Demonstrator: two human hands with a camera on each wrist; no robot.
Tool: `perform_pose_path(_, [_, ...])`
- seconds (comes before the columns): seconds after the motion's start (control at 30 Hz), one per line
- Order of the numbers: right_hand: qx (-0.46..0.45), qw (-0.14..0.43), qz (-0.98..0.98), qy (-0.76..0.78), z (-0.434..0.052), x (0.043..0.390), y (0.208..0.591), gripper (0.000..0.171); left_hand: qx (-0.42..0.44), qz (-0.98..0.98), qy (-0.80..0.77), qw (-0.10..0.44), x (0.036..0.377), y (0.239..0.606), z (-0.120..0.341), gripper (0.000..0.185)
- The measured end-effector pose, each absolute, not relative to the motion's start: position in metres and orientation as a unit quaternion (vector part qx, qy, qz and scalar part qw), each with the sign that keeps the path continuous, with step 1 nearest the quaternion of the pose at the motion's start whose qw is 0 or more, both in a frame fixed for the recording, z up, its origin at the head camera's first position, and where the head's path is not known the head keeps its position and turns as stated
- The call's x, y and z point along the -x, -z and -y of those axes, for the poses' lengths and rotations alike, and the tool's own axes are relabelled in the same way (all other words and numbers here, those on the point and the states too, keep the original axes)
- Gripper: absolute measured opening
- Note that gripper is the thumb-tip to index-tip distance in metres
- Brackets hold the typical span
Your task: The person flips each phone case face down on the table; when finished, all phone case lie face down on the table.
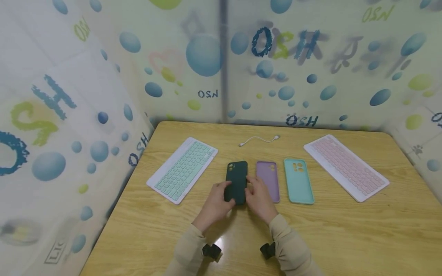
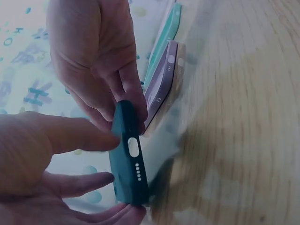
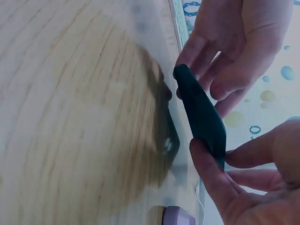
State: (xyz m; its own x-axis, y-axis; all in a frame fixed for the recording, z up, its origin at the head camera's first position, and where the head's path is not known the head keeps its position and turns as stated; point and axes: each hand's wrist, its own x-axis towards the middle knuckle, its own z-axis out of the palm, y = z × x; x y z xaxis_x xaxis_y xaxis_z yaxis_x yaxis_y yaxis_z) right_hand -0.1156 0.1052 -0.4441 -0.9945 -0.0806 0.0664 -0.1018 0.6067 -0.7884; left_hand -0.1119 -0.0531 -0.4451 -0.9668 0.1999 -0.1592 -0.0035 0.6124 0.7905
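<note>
Together, the left hand [image 1: 216, 200] and right hand [image 1: 258, 198] pinch opposite long sides of a dark green phone case [image 1: 237, 179], each grip narrow. The case is just above the table [image 1: 345, 237], nearer its left edge than its right.

Place: small enclosed booth, wider setting unclear | Walls: pale sheeting [image 1: 186, 113] printed with blue bubbles [image 1: 203, 55] (and reversed H2O lettering [image 1: 284, 45]) | Furniture: wood-grain table [image 1: 348, 230]
</note>
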Motion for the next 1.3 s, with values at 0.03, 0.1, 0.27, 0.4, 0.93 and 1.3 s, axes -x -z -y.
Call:
perform_pose_path(0.03, [-0.055,0.018,0.898,-0.435,-0.105,0.116,0.445,0.040,-0.057,-0.894,-0.430,0.116,0.111,0.445,0.053,0.060])
perform_pose_path(0.1, [-0.065,0.029,0.901,-0.429,-0.105,0.115,0.446,0.040,-0.063,-0.900,-0.417,0.112,0.109,0.444,0.052,0.062])
perform_pose_path(0.27, [-0.081,0.035,0.905,-0.417,-0.103,0.114,0.446,0.039,-0.067,-0.910,-0.399,0.094,0.105,0.441,0.051,0.062])
perform_pose_path(0.4, [-0.079,0.005,0.908,-0.411,-0.100,0.112,0.443,0.042,-0.073,-0.915,-0.390,0.071,0.103,0.438,0.050,0.060])
perform_pose_path(0.93, [-0.124,-0.031,0.930,-0.345,-0.096,0.110,0.445,0.060,-0.067,-0.928,-0.360,0.062,0.106,0.438,0.051,0.058])
perform_pose_path(1.3, [-0.108,-0.056,0.935,-0.334,-0.091,0.110,0.446,0.061,-0.090,-0.933,-0.346,0.047,0.110,0.443,0.052,0.056])
